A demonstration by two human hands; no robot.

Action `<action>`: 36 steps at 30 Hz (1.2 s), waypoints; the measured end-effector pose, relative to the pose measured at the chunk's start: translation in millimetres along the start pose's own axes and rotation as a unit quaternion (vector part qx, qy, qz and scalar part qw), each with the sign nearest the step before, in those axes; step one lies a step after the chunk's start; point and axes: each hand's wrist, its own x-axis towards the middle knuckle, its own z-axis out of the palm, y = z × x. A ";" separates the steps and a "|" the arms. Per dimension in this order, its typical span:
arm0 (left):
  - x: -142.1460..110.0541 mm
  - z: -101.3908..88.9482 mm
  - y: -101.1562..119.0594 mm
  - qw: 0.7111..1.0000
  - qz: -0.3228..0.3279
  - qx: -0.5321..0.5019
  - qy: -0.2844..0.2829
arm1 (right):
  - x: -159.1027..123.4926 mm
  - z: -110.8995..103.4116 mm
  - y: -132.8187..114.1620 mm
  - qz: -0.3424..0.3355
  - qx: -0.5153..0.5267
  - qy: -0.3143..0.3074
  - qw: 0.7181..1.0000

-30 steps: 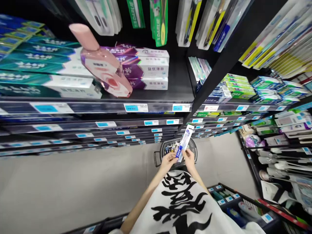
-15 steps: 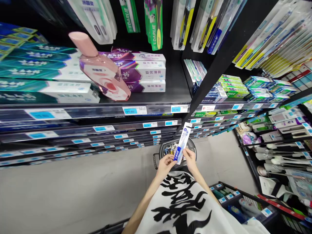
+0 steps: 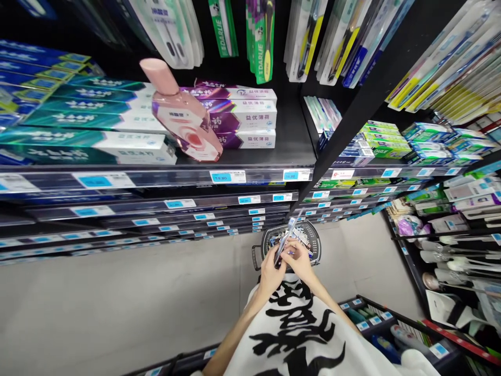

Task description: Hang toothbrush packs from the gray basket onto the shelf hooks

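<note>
Both my hands hold a slim toothbrush pack point(image 3: 287, 236) in front of my chest, over a dark shopping basket point(image 3: 313, 236) on the floor. My left hand point(image 3: 271, 269) grips the pack's lower end with curled fingers. My right hand point(image 3: 299, 261) closes on it from the right. The pack is turned edge-on, so its face barely shows. The basket holds several small packaged items.
A black shelf unit with blue price tags point(image 3: 227, 176) stands ahead. On it are teal and purple toothpaste boxes point(image 3: 245, 117) and a pink mouthwash bottle point(image 3: 183, 117). Toothbrush packs point(image 3: 260, 36) hang above. More shelves point(image 3: 442, 209) run to the right. The floor point(image 3: 117, 308) is grey.
The toothbrush pack has turned from face-on to edge-on and dropped slightly toward the basket. My hands have drawn closer together around it. The view has shifted a little.
</note>
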 end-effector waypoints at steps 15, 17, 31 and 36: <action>-16.8 -8.5 6.8 0.741 -0.350 -0.500 -0.280 | -3.2 -13.8 -13.5 0.082 0.132 -0.068 0.986; -19.3 -5.2 11.6 0.733 -0.341 -0.503 -0.306 | -5.0 -11.9 -13.7 0.099 0.129 -0.052 0.985; -19.7 -0.4 13.8 0.764 -0.331 -0.490 -0.257 | -6.4 -13.5 -14.1 0.105 0.138 0.044 0.984; -23.1 9.5 6.8 0.792 -0.368 -0.410 -0.262 | -7.8 -12.0 -9.7 0.102 0.154 0.152 0.971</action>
